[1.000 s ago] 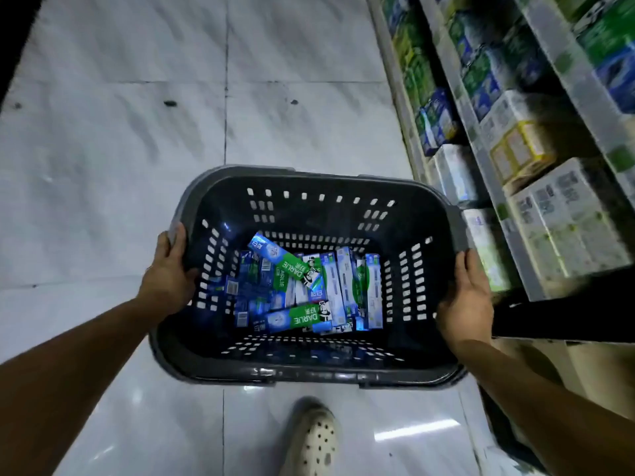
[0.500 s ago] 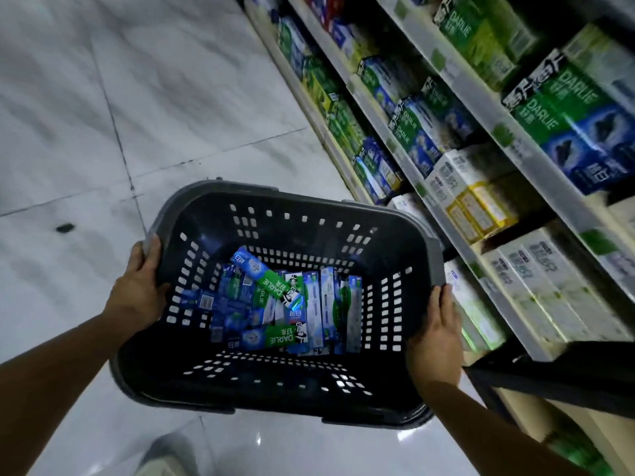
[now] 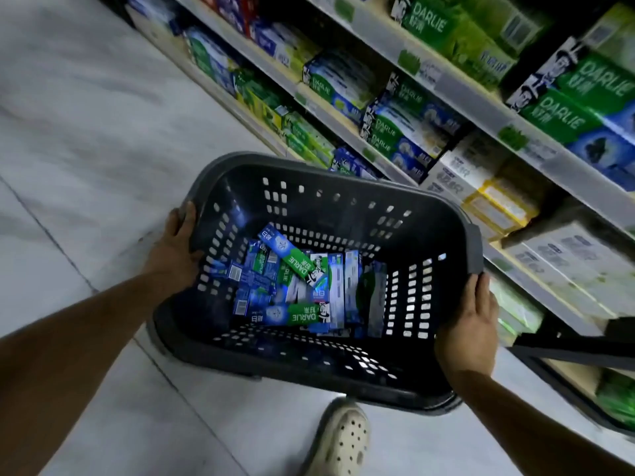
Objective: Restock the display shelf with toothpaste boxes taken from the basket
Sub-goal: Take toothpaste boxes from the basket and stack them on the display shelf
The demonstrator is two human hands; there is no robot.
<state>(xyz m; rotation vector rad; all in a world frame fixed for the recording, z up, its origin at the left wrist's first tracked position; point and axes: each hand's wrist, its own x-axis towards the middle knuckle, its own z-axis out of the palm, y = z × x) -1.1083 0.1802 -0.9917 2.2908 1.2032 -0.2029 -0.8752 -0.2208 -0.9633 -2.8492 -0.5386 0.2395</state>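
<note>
the toothpaste boxes [image 3: 302,286] lie loosely piled on the bottom of the basket [image 3: 343,187], most with long axes running toward the person, one green box slanted across them. the left hand [image 3: 173,250] and right hand [image 3: 469,324] each close on an opposite rim, holding nothing else. the display shelf [image 3: 446,94] stands to the right, so the right hand looks nearer for stocking.

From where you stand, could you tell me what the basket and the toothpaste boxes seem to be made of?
Basket: likely moulded plastic, dark grey, matt; rows of cut-out slots in its walls. Toothpaste boxes: probably printed cardboard, slightly glossy; sharp folded edges, barcodes.
</note>
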